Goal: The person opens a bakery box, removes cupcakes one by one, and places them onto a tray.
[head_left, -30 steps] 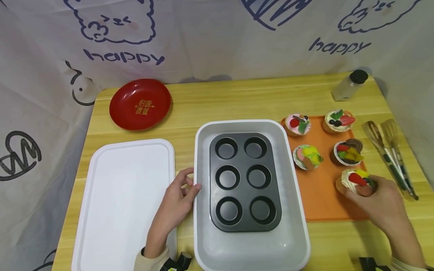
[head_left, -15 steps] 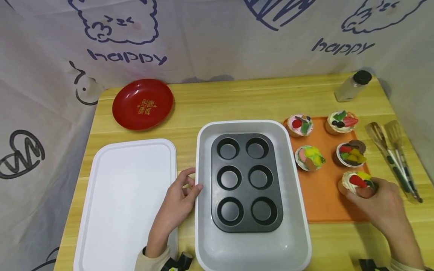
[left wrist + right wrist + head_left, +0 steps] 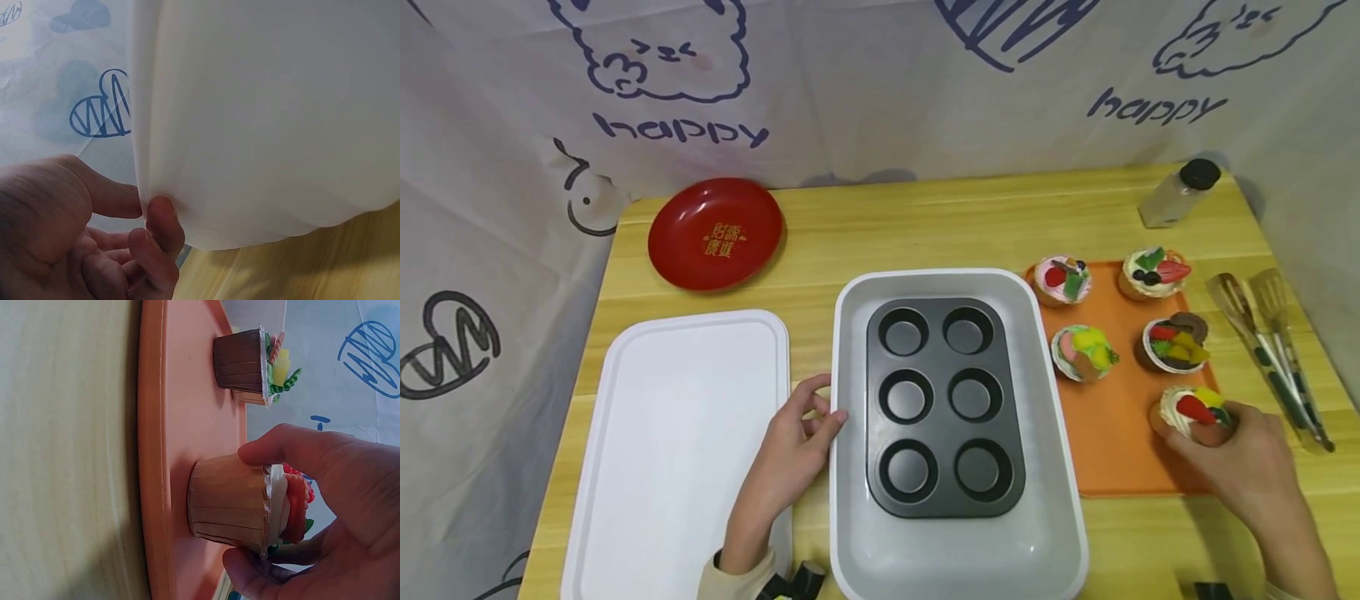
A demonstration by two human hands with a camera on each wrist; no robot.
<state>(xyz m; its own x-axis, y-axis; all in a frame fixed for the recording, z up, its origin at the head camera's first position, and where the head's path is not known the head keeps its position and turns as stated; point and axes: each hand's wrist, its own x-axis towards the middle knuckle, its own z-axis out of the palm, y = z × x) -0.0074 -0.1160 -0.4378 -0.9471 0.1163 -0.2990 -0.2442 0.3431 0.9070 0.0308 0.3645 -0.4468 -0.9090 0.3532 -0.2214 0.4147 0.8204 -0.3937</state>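
Observation:
My right hand grips a cupcake with white cream, a red slice and yellow on top. In the right wrist view, thumb and fingers lie on either side of its tan paper cup, whose base is at the orange tray. My left hand pinches the left rim of a deep white basin between thumb and fingers, seen closely in the left wrist view against the basin wall. Inside the basin lies a dark muffin tin with several round cups.
Several other cupcakes, one pink-topped, stand on the orange tray. A white lid lies at left, a red plate behind it. Metal utensils and a black-capped jar are at right.
The whole scene shifts slightly as the head camera moves. Both hands keep their holds; the cupcake and basin stay essentially in place.

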